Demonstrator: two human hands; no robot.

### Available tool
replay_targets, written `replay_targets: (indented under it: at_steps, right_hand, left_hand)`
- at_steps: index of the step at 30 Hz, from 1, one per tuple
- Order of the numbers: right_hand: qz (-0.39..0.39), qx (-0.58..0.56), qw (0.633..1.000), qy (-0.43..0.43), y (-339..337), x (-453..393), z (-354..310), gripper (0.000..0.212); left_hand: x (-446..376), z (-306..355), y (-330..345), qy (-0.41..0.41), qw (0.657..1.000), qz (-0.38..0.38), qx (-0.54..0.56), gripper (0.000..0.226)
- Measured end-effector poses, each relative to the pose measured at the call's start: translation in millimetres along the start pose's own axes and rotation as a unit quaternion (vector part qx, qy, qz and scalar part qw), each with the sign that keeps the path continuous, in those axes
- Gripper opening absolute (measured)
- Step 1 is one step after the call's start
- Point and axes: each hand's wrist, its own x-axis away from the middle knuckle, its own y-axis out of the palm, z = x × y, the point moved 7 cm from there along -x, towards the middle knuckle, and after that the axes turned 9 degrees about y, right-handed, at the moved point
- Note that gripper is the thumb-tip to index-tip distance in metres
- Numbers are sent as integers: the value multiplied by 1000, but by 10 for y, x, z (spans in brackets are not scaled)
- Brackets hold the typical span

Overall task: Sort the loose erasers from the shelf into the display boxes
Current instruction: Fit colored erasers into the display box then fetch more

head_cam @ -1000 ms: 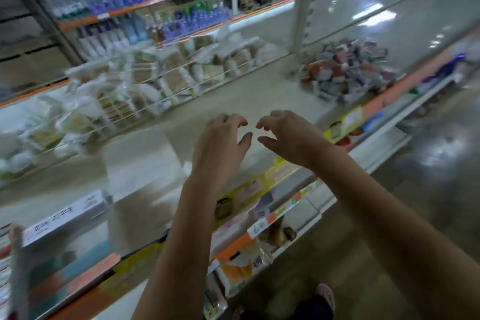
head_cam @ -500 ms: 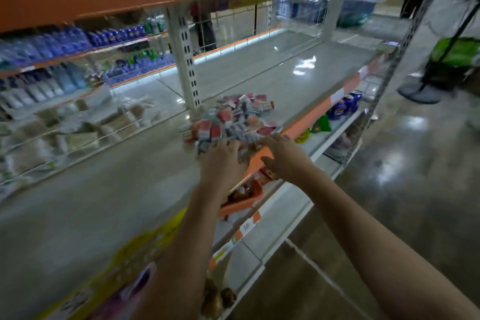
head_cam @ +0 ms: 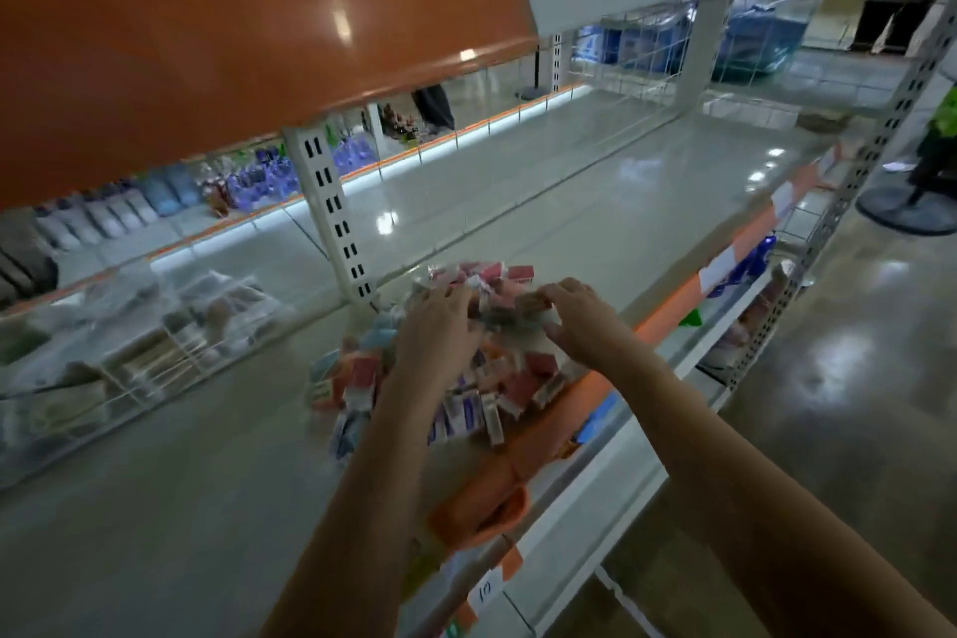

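Note:
A heap of loose erasers [head_cam: 468, 396] in red, blue and white wrappers lies on the grey shelf [head_cam: 217, 471], close to its orange front edge. My left hand [head_cam: 437, 334] lies palm down on top of the heap, its fingertips sunk among the erasers and hidden. My right hand [head_cam: 582, 321] is at the heap's right side and pinches one small eraser [head_cam: 533, 302] between thumb and fingers. No display box shows in this view. Motion blur softens the heap.
A white slotted upright [head_cam: 331, 218] stands just behind the heap. Wire dividers holding clear packets [head_cam: 134, 342] fill the left of the shelf. An orange shelf [head_cam: 233, 26] overhangs above. A fan base [head_cam: 903, 210] stands on the aisle floor at right.
My view swung right along the shelf and closed in on the eraser heap. Both hands went from hovering over bare shelf to reaching onto the heap; the right one took an eraser.

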Motion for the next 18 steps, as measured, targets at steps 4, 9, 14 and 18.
replay_targets:
  at_steps: [4, 9, 14, 18]
  right_hand:
    - [-6, -28, 1000, -8, 11, -267, 73, 42]
    - [-39, -28, 998, -41, 82, -514, 142, 38]
    - [-66, -53, 993, -87, 58, -620, 215, 35]
    - [-111, -50, 983, -141, 71, -654, 241, 34]
  left_hand:
    - [-282, 34, 134, 8, 1000, -14, 2, 38]
    - [-417, 9, 296, -24, 998, -47, -21, 41]
    - [-458, 9, 343, -73, 994, -57, -51, 50]
    - [-423, 49, 334, -123, 991, -47, -31, 40]
